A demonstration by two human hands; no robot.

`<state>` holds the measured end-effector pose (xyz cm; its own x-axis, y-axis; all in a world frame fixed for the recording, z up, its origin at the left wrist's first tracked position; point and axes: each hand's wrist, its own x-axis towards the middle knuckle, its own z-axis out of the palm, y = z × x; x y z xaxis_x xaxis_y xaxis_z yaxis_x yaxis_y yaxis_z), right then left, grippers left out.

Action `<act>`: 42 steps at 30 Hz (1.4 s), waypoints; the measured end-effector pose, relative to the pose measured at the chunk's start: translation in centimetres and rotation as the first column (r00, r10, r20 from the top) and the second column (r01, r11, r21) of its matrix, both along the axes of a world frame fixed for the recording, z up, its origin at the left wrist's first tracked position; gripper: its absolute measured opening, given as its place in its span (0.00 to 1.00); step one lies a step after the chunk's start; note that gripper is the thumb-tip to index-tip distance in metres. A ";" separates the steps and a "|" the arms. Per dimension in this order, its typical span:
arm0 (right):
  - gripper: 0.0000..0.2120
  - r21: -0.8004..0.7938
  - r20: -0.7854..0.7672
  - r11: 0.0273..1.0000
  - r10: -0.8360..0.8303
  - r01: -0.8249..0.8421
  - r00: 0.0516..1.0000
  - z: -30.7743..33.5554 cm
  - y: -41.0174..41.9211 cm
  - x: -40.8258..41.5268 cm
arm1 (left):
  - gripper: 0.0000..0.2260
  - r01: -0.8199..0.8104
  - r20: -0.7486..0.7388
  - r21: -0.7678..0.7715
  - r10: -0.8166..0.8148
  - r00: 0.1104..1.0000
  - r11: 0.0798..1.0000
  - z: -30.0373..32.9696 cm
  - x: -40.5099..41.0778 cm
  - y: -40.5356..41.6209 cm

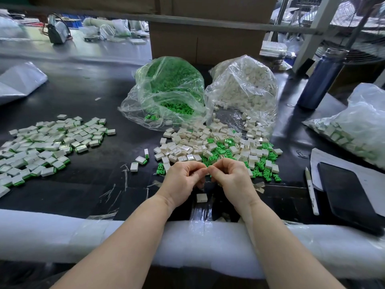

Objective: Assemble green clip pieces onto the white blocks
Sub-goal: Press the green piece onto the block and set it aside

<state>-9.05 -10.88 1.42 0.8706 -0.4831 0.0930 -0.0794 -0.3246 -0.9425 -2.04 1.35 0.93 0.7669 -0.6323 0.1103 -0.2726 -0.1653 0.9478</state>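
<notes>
My left hand (183, 180) and my right hand (231, 178) meet fingertip to fingertip just above the black table, near its front edge. Their curled fingers pinch a small part between them, and the fingers hide most of it. One loose white block (202, 198) lies on the table right below my hands. Just beyond them spreads a mixed heap of white blocks (200, 142) and green clips (264, 170). On the left lies a pile of assembled blocks (48, 142), white with green edges.
An open bag of green clips (166, 90) and a bag of white blocks (245, 88) stand behind the heap. At the right are a blue bottle (323, 78), another filled bag (354, 130), a black tablet (345, 195) and a pen (311, 190). White foam padding (62, 234) covers the front edge.
</notes>
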 end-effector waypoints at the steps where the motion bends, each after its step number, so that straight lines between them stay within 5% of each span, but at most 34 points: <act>1: 0.05 0.038 0.021 0.999 -0.016 0.015 1.000 0.0 0.1 0.0 | 0.04 -0.011 0.000 -0.013 0.011 1.000 1.000 0.0 0.0 -0.1; 5: 0.06 0.028 0.064 0.998 -0.060 0.059 0.996 -0.2 0.0 0.2 | 0.03 -0.032 -0.020 -0.048 0.031 0.999 0.998 -0.1 0.1 -0.3; 12: 0.06 -0.301 0.134 0.925 -0.200 0.232 0.971 -0.5 -0.4 0.1 | 0.04 -0.045 -0.106 -0.096 0.035 0.994 0.994 -0.1 0.2 -0.4; 33: 0.06 -0.177 0.156 0.984 0.020 0.008 0.987 -0.2 0.2 0.1 | 0.09 -0.091 -0.004 -0.048 0.091 0.996 0.995 0.2 0.0 -0.1; 42: 0.06 0.083 0.085 0.991 0.101 -0.108 0.991 0.3 0.6 0.0 | 0.09 -0.022 0.019 -0.068 0.023 1.000 0.997 0.9 -0.3 0.0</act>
